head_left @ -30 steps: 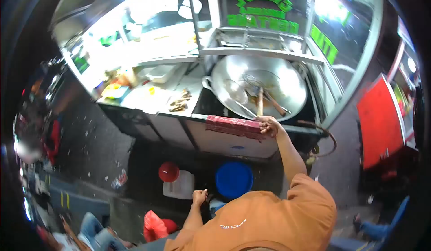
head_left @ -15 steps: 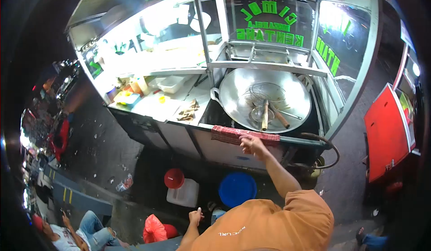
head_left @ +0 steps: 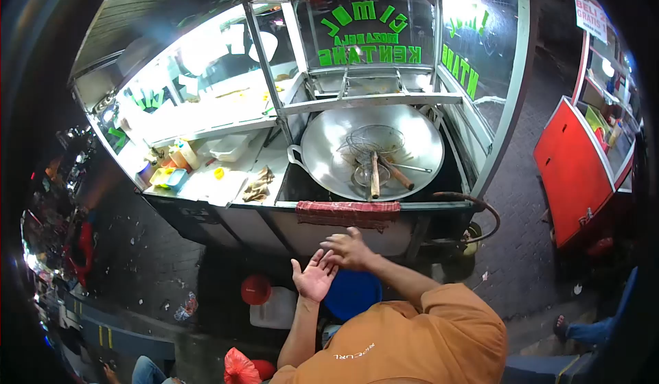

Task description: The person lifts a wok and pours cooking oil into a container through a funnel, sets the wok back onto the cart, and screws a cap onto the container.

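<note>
The cart counter [head_left: 277, 171] carries bottles [head_left: 187, 155] and a blue box [head_left: 178, 179] at left; a white tub [head_left: 230, 148] beside the bottles; a crumpled brown item [head_left: 258, 184] near the front; a wide metal pan [head_left: 328, 147] at right; a red cloth [head_left: 347, 212] overhangs the front edge.

Left grip [head_left: 316, 280] palm-up and spread, right grip [head_left: 349, 249] palm-down beside it

Strainers [head_left: 375, 172] lie in the wok [head_left: 324, 140], bottles [head_left: 187, 153] stand on the desk [head_left: 276, 168] to its left, and a cloth [head_left: 347, 214] hangs at the front edge before it.
</note>
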Action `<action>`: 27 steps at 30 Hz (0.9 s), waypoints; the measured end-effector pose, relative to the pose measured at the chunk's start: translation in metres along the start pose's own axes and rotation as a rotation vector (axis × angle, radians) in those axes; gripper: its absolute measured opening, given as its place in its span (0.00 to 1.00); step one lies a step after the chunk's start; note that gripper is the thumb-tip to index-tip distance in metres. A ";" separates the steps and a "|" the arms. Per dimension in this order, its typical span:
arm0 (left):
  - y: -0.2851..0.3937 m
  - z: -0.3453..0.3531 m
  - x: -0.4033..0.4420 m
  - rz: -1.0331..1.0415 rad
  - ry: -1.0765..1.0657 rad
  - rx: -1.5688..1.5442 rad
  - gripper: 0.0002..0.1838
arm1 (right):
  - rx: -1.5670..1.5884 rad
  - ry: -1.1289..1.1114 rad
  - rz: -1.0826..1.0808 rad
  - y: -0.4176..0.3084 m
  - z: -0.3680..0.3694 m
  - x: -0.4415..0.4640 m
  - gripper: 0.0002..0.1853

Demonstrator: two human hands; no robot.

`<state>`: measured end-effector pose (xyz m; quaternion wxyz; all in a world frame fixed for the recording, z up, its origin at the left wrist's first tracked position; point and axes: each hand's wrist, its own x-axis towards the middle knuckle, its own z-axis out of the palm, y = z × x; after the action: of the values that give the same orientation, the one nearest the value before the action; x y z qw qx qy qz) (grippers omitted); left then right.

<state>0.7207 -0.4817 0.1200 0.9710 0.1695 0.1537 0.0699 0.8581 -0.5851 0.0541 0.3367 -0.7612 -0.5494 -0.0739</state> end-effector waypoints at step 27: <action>-0.020 -0.297 -0.057 -0.317 0.769 1.715 0.12 | -0.018 -0.667 0.888 0.194 0.064 -0.411 0.15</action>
<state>0.5727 -0.4196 -0.1373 0.3971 0.7665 0.4826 -0.1479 0.8550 -0.9031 -0.2770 0.1367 -0.9046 -0.2519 0.3155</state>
